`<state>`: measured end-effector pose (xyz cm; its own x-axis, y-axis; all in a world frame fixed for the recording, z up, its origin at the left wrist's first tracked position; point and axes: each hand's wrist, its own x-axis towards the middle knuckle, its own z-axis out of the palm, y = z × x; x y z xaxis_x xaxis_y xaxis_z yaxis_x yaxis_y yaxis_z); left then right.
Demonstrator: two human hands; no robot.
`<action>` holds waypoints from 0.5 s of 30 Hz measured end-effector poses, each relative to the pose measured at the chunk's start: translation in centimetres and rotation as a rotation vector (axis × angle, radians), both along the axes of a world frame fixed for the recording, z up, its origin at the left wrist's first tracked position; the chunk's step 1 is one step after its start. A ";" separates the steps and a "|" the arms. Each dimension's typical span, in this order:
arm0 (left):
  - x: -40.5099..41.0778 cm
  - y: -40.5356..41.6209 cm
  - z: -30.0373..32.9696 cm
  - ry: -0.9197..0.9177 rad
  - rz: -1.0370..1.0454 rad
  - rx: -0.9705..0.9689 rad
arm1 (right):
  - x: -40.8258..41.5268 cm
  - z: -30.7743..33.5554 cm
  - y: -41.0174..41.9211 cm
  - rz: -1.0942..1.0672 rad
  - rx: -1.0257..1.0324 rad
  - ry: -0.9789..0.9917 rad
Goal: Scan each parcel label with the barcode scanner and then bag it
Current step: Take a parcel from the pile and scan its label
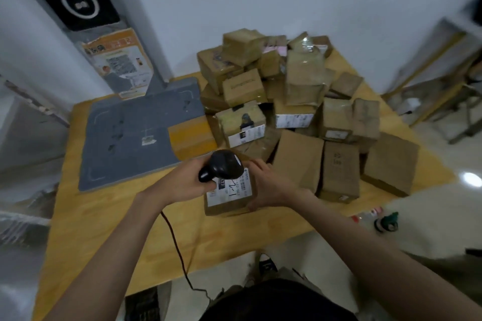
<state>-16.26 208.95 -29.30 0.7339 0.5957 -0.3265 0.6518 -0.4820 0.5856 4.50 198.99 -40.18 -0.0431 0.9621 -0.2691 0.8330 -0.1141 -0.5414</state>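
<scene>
There's a scuffed grey mat (135, 128) on the yellow wooden table (109, 216), just up and left of the hands. Further back on that side is a grey post with a black panel (78, 0) and an orange poster (118, 62). Off right on the floor, a small green-capped bottle (387, 223).
</scene>
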 end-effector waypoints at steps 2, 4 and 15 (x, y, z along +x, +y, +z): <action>1.2 -0.6 0.3 -0.011 -0.072 0.009 | 0.2 1.3 -1.9 -0.055 0.031 -0.017; 2.4 -1.5 0.2 -0.020 -0.155 0.005 | 0.3 2.3 -4.2 -0.116 0.044 -0.035; 10.6 -11.8 -1.9 -0.028 -0.540 -0.135 | 1.5 4.1 -21.8 -0.561 -0.030 -0.027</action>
<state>-5.70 197.18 -31.24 0.9329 0.0867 -0.3496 0.3160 -0.6627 0.6789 5.99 177.19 -36.06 0.4801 0.8276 -0.2907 0.6538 -0.5586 -0.5105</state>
